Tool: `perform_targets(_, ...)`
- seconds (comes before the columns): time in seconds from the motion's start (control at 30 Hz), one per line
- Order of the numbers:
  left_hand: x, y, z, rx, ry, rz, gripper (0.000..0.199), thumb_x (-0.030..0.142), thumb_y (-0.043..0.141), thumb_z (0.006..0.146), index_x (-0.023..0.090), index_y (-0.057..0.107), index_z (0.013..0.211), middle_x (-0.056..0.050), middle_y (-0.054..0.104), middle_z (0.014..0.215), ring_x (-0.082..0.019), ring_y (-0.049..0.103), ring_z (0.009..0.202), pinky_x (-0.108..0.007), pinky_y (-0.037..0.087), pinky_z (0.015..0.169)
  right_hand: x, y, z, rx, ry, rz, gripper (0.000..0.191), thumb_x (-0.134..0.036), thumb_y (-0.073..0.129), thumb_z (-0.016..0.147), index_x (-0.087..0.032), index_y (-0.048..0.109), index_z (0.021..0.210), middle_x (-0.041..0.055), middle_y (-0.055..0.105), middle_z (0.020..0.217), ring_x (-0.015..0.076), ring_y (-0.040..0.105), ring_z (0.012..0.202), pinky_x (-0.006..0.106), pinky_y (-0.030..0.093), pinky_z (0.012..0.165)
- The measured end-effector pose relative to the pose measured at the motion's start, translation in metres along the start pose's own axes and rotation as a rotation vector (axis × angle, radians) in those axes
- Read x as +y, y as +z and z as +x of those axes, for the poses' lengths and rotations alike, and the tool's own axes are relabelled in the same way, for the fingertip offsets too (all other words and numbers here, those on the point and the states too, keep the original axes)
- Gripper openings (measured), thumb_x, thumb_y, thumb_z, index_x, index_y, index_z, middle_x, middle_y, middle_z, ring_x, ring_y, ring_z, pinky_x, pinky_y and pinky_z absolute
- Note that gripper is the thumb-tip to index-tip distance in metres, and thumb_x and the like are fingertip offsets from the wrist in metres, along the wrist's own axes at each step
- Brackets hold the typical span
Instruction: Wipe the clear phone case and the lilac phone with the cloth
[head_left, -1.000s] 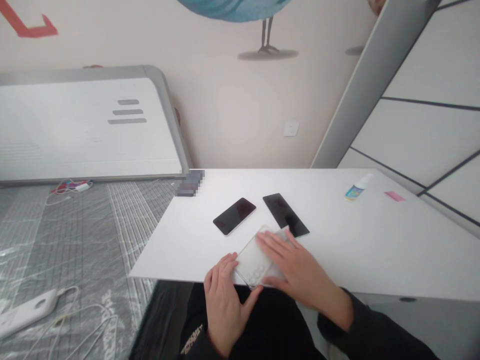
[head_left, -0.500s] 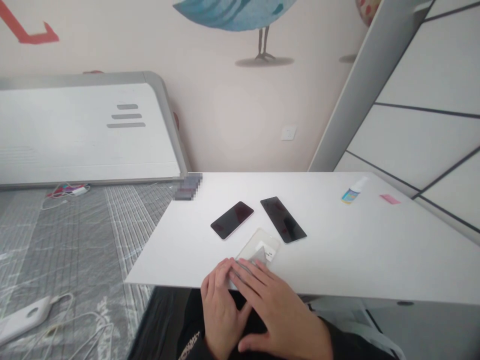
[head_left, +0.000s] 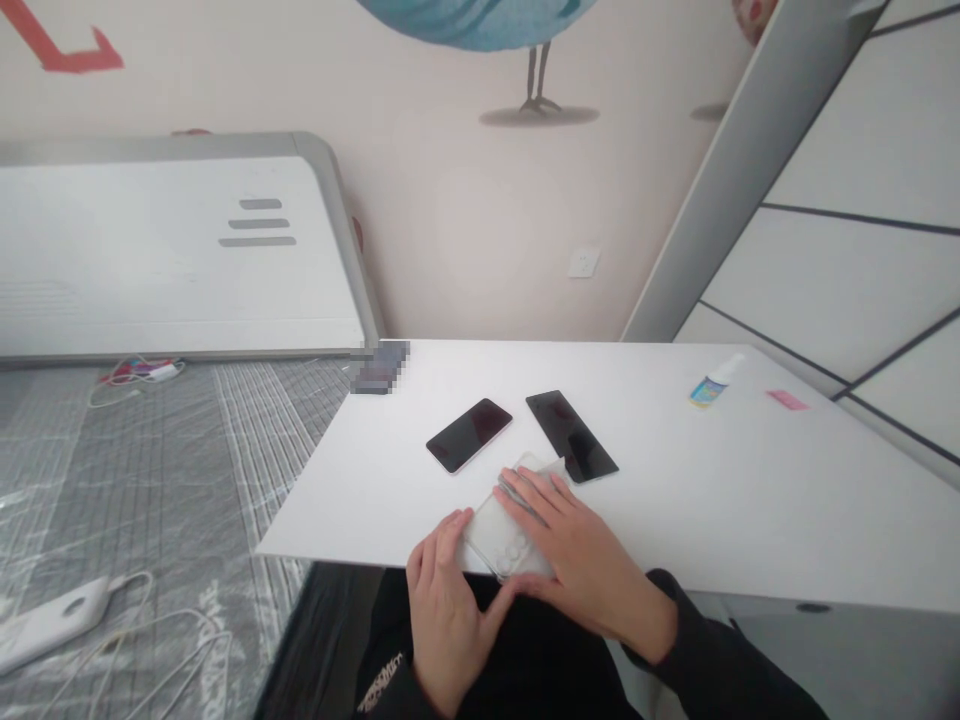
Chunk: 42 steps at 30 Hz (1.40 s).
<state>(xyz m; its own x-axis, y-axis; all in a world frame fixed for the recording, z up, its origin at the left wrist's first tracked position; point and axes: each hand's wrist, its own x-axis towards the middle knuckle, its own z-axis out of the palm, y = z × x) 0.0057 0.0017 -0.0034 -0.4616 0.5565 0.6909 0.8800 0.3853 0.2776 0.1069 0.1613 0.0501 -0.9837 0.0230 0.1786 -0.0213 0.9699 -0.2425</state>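
The clear case [head_left: 486, 532] lies flat at the near edge of the white table [head_left: 750, 500], between the two hands and just below the taller of two black phones. The left hand [head_left: 444, 610] is against its lower left side, with the fingers curled up to the rim. The right hand [head_left: 577, 550] is spread across its upper right, and its thumb reaches round the lower edge. The hands are together on the case, with their thumbs close, but I can't tell from here whether they are really gripping it or only resting on it.

Half a second ago, both hands sat low at the table's edge, with the case mostly bare above them. Now the right hand has moved up and over it, covering much of the face. A pale sheet [head_left: 551, 466] pokes out from under the right fingers, close to the taller phone [head_left: 570, 435]. A thin grey strip [head_left: 517, 497] lies under those fingers, but it's too small to identify.

The shorter phone [head_left: 469, 435] lies to the left, apart from the case. Further along the table stand a small spray bottle [head_left: 711, 388] and a pink slip [head_left: 787, 400].
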Motion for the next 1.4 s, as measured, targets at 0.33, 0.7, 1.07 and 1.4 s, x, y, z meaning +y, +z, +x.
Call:
perform_targets(0.33,0.000,0.000,0.000,-0.008,0.007,0.020,0.059,0.055,0.051,0.099,0.008,0.047,0.135,-0.016,0.066,0.121,-0.028,0.063,0.112,-0.040,0.042,0.097,0.002,0.005,-0.005,0.039,-0.007,-0.011,0.109,-0.086,0.043,0.083,-0.008,0.030,0.159,0.0189,0.031,0.163,0.0376,0.029,0.151,0.056,0.028,0.122)
perform_targets(0.7,-0.001,0.000,0.001,-0.015,0.023,0.038,0.052,0.049,0.041,0.103,0.007,0.049,0.132,-0.016,0.067,0.119,-0.027,0.062,0.110,-0.039,0.040,0.097,-0.014,-0.002,-0.005,-0.041,-0.107,0.154,0.105,-0.085,0.046,0.083,-0.013,0.034,0.158,0.0147,0.033,0.163,0.0326,0.031,0.151,0.053,0.023,0.126)
perform_targets(1.07,-0.004,0.002,0.002,0.007,0.067,0.070,0.052,0.047,0.042,0.102,0.005,0.050,0.133,-0.016,0.067,0.120,-0.026,0.062,0.111,-0.038,0.040,0.096,-0.022,0.001,-0.002,-0.036,-0.076,0.154,0.083,-0.073,0.051,0.091,-0.029,0.031,0.159,0.0059,0.030,0.165,0.0323,0.033,0.150,0.059,0.023,0.124)
perform_targets(1.4,-0.001,0.001,0.001,0.000,0.026,0.062,0.058,0.052,0.054,0.097,0.008,0.048,0.134,-0.016,0.067,0.119,-0.028,0.063,0.110,-0.040,0.041,0.095,0.013,0.012,-0.022,0.190,0.040,-0.154,0.087,-0.068,0.046,0.097,-0.010,0.030,0.159,0.0177,0.046,0.155,0.0345,0.044,0.143,0.058,0.036,0.116)
